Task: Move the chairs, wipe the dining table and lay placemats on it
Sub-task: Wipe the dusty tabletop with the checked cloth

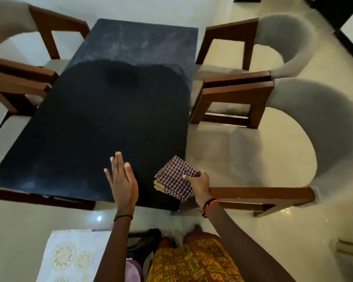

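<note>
The dark dining table (102, 110) stretches away from me, with pale smears on its far end. My right hand (199, 183) grips a folded purple-and-white checked cloth (174, 178) at the near right corner of the tabletop. My left hand (121, 180) lies flat on the table's near edge, fingers spread, holding nothing. A pale placemat with gold floral prints (73, 255) sits low at the near left. Grey upholstered chairs with brown wooden arms flank the table: two on the right (314, 127) (283, 37) and two on the left (10, 23) (18, 86).
A glossy white tiled floor (293, 241) surrounds the table. Dark furniture or a doorway edge (334, 9) shows at the top right. My patterned orange garment (192, 261) fills the bottom centre. The right chairs stand close beside the table's edge.
</note>
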